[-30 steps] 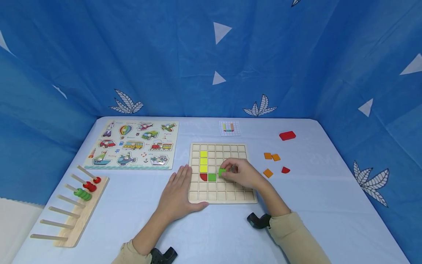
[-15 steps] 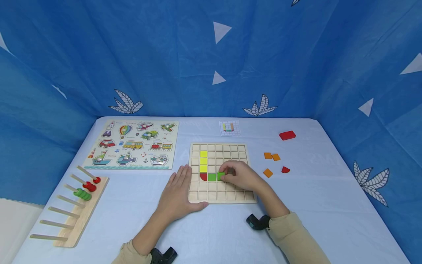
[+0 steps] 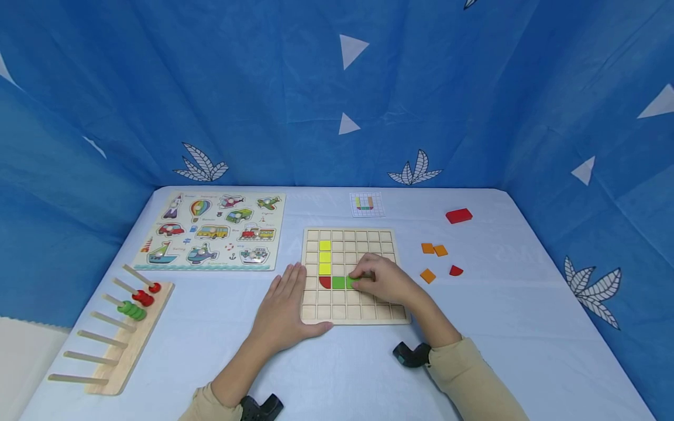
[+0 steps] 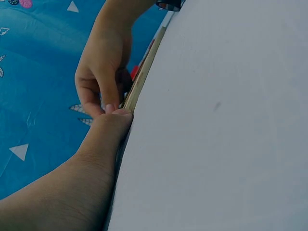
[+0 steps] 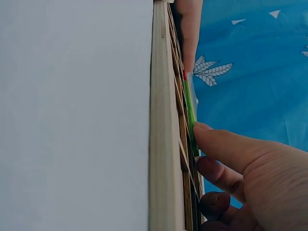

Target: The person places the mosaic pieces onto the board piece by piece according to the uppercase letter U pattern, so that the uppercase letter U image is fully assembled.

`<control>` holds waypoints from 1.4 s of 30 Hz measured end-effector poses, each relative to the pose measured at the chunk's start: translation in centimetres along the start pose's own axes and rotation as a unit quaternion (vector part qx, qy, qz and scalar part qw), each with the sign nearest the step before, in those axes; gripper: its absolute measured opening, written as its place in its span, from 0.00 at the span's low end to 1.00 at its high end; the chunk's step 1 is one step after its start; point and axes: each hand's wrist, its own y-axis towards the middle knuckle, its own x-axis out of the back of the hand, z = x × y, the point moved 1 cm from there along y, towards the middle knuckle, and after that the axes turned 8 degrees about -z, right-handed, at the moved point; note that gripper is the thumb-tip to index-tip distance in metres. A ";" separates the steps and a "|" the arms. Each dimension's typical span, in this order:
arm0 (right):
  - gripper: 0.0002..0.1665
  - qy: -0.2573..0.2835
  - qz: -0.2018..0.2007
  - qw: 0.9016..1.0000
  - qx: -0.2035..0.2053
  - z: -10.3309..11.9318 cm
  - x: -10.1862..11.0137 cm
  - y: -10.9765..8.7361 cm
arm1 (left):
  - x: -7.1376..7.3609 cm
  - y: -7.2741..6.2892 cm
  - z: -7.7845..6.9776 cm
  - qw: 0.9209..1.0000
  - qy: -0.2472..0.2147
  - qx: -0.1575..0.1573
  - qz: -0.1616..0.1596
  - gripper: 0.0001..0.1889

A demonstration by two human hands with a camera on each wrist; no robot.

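A wooden grid board [image 3: 358, 313] lies flat on the table. One column of its cells holds yellow squares [image 3: 325, 257], with a red quarter-round piece [image 3: 325, 282] below them and a green square [image 3: 339, 283] to its right. My right hand [image 3: 384, 278] pinches a second green square [image 3: 350, 283] between thumb and fingers, in the cell beside the first. The fingers partly cover it. My left hand [image 3: 282, 307] rests flat on the table along the board's left edge, its fingers straight and its thumb at the front-left corner.
Right of the board lie orange squares [image 3: 428, 276], a red quarter-round piece [image 3: 456, 271] and a red block [image 3: 459, 216]. Behind it is a pattern card [image 3: 367, 204]. A vehicle puzzle [image 3: 210, 213] and a peg stand with beads [image 3: 134, 345] are on the left.
The right hand has brought the second green square slightly left and down into the cell next to the first green one. The left hand has stayed where it was.
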 end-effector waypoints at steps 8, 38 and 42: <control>0.07 0.012 0.005 1.000 -0.002 -0.2 0.1 -0.3 | 0.0 0.0 -0.1 1.000 -0.004 0.001 0.000 0.68; 0.19 -0.012 -0.106 0.987 -0.119 -6.5 9.3 -4.3 | 0.1 0.0 -0.1 1.000 -0.007 0.004 -0.005 0.68; 0.19 -0.025 -0.119 0.982 -0.144 -7.5 10.4 -5.1 | 0.0 0.0 -0.1 1.000 -0.006 0.003 -0.004 0.68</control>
